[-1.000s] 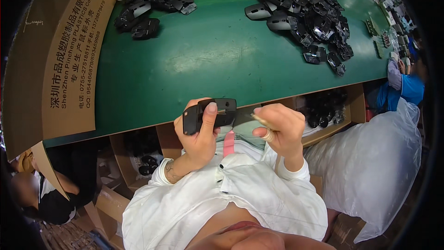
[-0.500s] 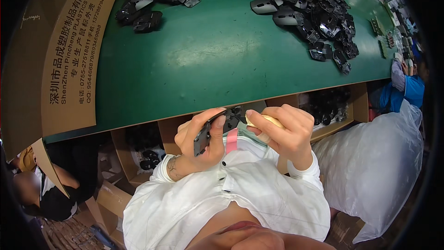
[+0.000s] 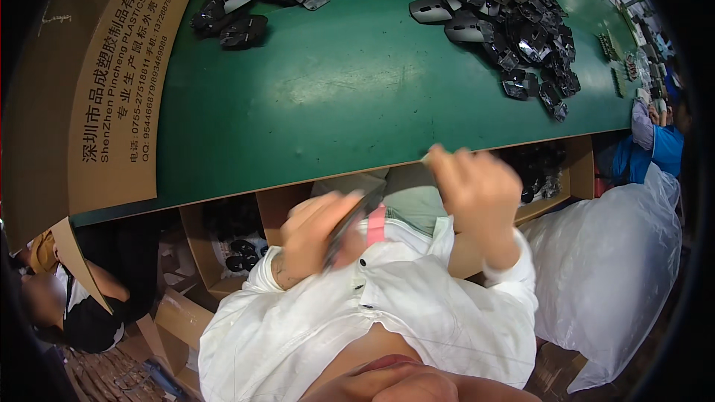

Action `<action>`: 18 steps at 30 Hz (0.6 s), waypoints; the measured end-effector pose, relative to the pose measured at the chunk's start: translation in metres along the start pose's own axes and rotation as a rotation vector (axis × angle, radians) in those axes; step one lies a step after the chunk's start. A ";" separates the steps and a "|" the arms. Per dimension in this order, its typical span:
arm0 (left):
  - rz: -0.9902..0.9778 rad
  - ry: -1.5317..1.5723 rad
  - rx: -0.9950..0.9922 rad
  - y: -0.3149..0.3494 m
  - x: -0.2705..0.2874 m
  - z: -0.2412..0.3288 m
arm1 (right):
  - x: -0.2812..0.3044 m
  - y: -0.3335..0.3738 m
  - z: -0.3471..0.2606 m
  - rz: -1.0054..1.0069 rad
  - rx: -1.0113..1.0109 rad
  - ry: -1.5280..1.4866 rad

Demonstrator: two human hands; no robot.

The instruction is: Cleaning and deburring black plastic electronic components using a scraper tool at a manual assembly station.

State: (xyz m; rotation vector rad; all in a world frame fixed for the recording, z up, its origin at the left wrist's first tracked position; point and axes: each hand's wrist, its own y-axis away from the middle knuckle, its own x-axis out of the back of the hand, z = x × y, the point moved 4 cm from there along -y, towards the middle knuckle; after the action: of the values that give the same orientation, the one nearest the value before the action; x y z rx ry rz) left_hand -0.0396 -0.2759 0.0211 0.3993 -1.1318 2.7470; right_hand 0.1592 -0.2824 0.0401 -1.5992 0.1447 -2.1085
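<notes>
My left hand (image 3: 309, 227), blurred by motion, grips a black plastic mouse shell (image 3: 348, 225) in front of my white shirt. The shell is tilted and seen nearly edge-on, so its inner side does not show. My right hand (image 3: 480, 190) is raised to the right, by the table's front edge and apart from the shell. Its fingers are curled and smeared by motion. A small pale tip pokes out by the thumb and forefinger; the rest of what it holds is hidden.
Black mouse shells lie heaped on the green table (image 3: 298, 126), in a big pile (image 3: 514, 22) and a smaller one (image 3: 242, 11). A cardboard box (image 3: 112, 97) stands at the left. Open boxes sit below the table edge; a plastic bag (image 3: 596, 275) bulges at the right. People are nearby.
My right hand has moved up and to the right, away from the shell; the pale yellow thing in it no longer shows clearly. My left hand has lowered slightly and turned the shell edge-on.
</notes>
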 end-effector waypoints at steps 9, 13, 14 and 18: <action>0.390 0.086 0.305 -0.025 -0.008 -0.001 | 0.031 -0.005 0.031 0.170 -0.131 -0.701; 0.394 0.225 0.406 -0.023 -0.015 -0.002 | 0.033 -0.013 0.013 0.154 0.009 -0.843; 0.403 0.256 0.452 -0.022 -0.015 -0.002 | 0.035 -0.015 0.010 0.123 0.047 -0.825; 0.397 0.255 0.476 -0.021 -0.015 -0.002 | 0.035 -0.016 0.006 0.088 0.106 -0.783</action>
State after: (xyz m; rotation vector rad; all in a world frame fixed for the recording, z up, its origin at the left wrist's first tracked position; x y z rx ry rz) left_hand -0.0205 -0.2602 0.0291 -0.1522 -0.5316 3.2843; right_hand 0.1524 -0.2824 0.0785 -2.1652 -0.1547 -1.2714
